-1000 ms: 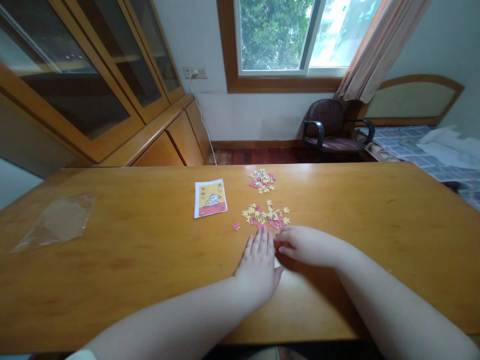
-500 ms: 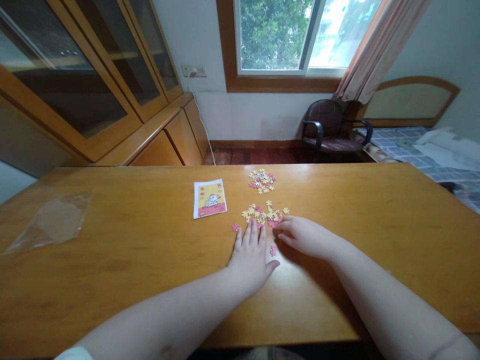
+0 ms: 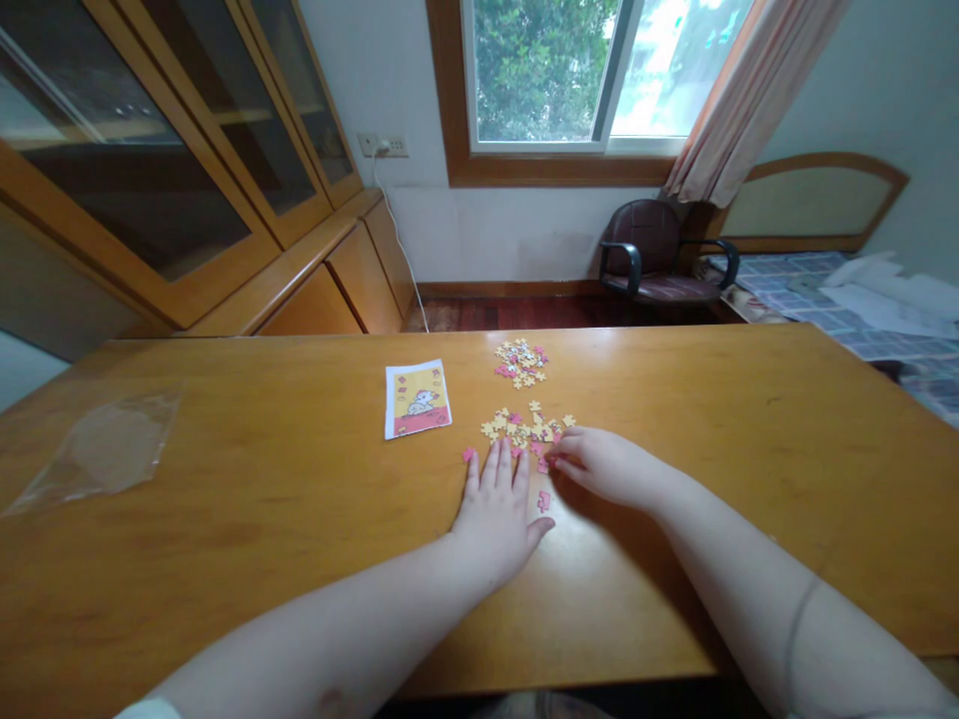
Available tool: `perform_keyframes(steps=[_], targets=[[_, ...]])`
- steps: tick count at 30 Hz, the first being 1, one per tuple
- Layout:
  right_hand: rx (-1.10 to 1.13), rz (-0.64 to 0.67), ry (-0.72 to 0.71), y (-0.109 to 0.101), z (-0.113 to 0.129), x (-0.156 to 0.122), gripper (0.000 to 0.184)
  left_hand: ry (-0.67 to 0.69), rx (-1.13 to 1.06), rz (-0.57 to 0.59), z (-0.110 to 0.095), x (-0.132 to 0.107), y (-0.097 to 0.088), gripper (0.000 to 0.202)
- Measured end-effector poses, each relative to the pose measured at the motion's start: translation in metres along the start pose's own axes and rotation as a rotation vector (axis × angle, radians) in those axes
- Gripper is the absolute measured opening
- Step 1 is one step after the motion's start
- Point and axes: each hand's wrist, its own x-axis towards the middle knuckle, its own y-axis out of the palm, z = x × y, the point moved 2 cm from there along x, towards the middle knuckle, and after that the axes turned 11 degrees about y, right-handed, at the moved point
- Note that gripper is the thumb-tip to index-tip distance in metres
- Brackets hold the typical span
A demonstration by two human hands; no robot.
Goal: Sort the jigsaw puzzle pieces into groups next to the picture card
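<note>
My left hand (image 3: 494, 514) lies flat on the table with its fingers spread, the tips at the near edge of a loose pile of yellow and pink puzzle pieces (image 3: 516, 427). At the right side of that pile, the bent fingers of my right hand (image 3: 599, 461) close on a pink puzzle piece (image 3: 543, 465), partly hidden by the fingertips. A single pink puzzle piece (image 3: 543, 501) lies between the two hands, by my left thumb. Another pink piece (image 3: 469, 454) sits just beyond my left little finger.
Farther back is a second pile of puzzle pieces (image 3: 520, 361). A picture card (image 3: 418, 399) with a white cartoon animal lies left of the piles. A clear plastic bag (image 3: 112, 439) rests at the table's left. Beyond the wooden table (image 3: 300, 479) stands an armchair (image 3: 648, 250).
The fingers of my right hand have shifted slightly, and a pink piece now shows lower, nearer to me, at their tips. My left hand stays flat in place.
</note>
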Motion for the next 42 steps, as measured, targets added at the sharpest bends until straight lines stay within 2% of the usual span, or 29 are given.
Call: perform_keyframes(steps=[5, 11, 17, 22, 28, 33, 39, 42], targets=[[-0.06, -0.095, 0.156, -0.001, -0.017, 0.008, 0.028, 0.035, -0.018, -0.018, 0.002, 0.001, -0.001, 0.084], [-0.06, -0.095, 0.154, 0.0, -0.02, 0.009, 0.028, 0.04, -0.032, -0.033, 0.002, 0.001, -0.004, 0.079], [-0.035, 0.011, 0.161, -0.002, -0.016, 0.005, 0.029, 0.04, -0.021, -0.027, -0.001, 0.0, -0.005, 0.076], [0.034, 0.118, 0.066, -0.002, -0.009, 0.0, 0.03, 0.051, -0.03, -0.018, 0.001, 0.001, -0.003, 0.076], [0.015, 0.069, 0.047, 0.004, -0.005, 0.001, 0.039, 0.1, -0.012, -0.024, 0.0, -0.001, 0.003, 0.075], [-0.006, 0.065, 0.048, 0.008, -0.008, 0.004, 0.037, 0.129, -0.05, -0.006, -0.002, 0.0, 0.001, 0.074], [-0.064, -0.001, 0.175, 0.004, -0.014, 0.006, 0.038, 0.144, -0.083, -0.023, -0.003, -0.002, -0.007, 0.07], [-0.076, -0.017, 0.187, 0.004, -0.014, 0.006, 0.038, 0.169, -0.094, -0.036, -0.001, -0.001, -0.009, 0.073]])
